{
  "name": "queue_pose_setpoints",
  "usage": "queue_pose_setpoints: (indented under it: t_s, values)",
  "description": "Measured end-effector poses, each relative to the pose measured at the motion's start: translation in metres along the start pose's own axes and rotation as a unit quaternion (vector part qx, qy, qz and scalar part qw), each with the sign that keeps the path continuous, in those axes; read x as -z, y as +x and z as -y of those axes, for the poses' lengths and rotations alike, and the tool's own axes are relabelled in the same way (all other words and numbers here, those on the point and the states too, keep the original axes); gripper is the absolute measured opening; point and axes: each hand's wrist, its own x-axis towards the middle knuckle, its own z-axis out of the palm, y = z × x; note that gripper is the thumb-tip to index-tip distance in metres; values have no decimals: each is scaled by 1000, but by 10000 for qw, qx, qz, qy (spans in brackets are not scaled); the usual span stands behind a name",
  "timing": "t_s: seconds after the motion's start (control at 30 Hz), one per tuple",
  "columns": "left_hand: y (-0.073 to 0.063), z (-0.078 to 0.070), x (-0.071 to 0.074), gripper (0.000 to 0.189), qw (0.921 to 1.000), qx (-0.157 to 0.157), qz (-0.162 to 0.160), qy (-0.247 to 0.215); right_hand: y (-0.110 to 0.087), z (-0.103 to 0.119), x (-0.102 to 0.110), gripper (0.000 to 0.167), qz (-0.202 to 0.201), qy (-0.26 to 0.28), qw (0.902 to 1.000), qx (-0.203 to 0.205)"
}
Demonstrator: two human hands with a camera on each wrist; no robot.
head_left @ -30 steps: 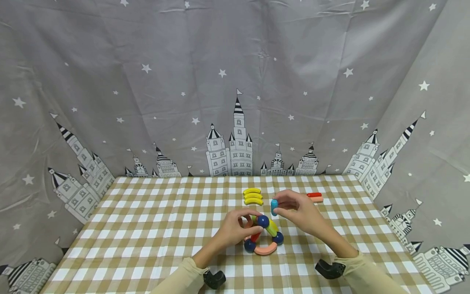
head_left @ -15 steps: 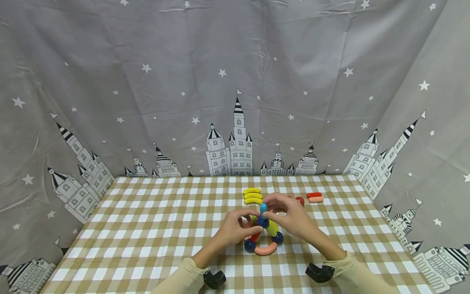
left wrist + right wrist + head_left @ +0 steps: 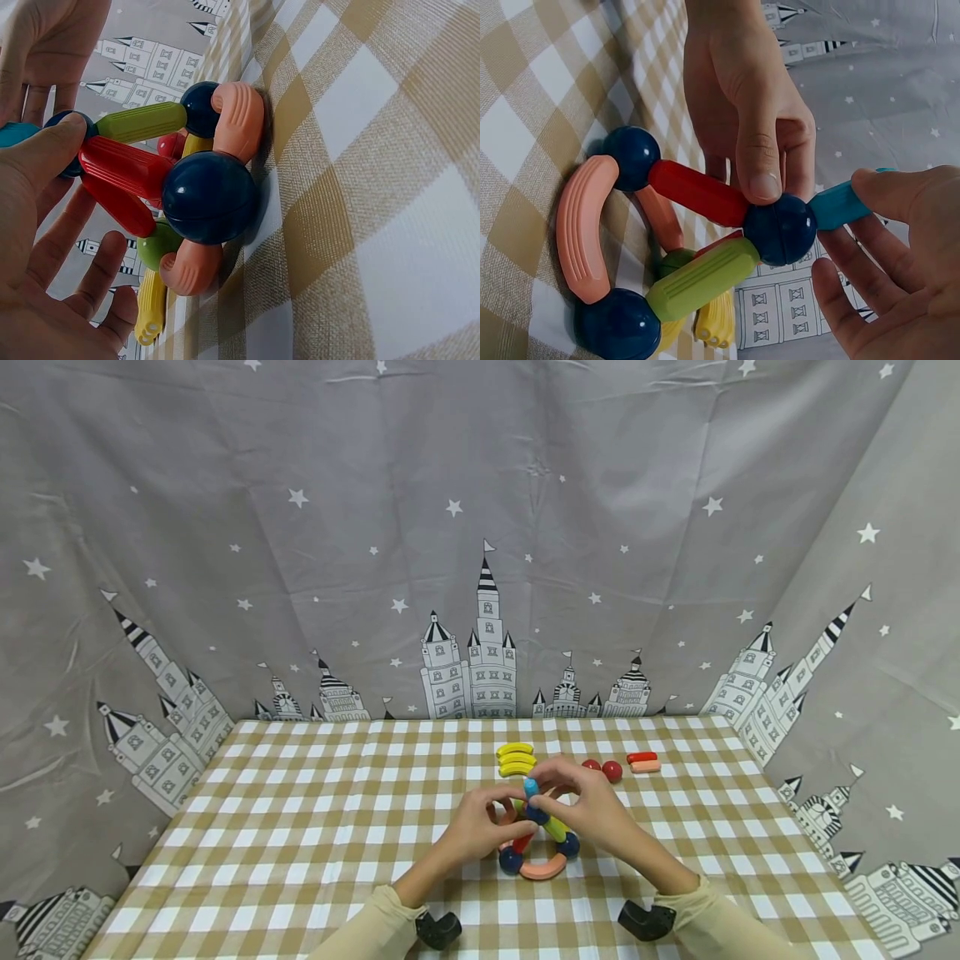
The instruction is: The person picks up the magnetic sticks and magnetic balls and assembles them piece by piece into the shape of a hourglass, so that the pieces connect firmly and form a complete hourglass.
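Note:
A pyramid-like frame of toy building sticks and balls stands on the cloth. At its top is a dark blue ball (image 3: 780, 229), which my left hand (image 3: 480, 825) holds between thumb and fingers. My right hand (image 3: 588, 802) pinches a light blue stick (image 3: 840, 205) whose lower end touches that ball. Red sticks (image 3: 697, 193) and a lime green stick (image 3: 703, 279) slope down from the ball. They meet dark blue balls (image 3: 621, 325) and a green ball (image 3: 159, 244) at the base, linked by curved salmon sticks (image 3: 585, 229). Fingers partly hide the light blue stick.
Behind the frame lie several curved yellow sticks (image 3: 516, 760). Two red balls (image 3: 612, 772) rest beyond my right hand, beside a red stick (image 3: 642, 757) and a salmon stick (image 3: 645, 767). A checkered tablecloth (image 3: 300, 860) covers the table, and a grey curtain (image 3: 480, 460) hangs behind.
My right hand has moved left with the light blue stick, bringing it onto the top ball, and the stick now tilts slightly left. The red balls have come into sight. My left hand stays put.

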Motion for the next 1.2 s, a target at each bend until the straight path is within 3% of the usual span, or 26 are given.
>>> queue_pose_setpoints:
  t_s: [0.53,0.7,0.93,1.2]
  values:
    - [-1,-1,1,28,9999,42,-33,93,-5,-2,6,30,39,-82,9998,148]
    - [0,-3,1,28,9999,88,-23,100,-10,-11,19,34,-28,-233,9994,267]
    - [-1,-3,1,29,9999,103,42,37,-16,-29,43,33,-238,-643,9975,-161]
    - [0,-3,1,30,9999,112,73,-29,-23,-50,72,34,-627,-1169,9905,-369]
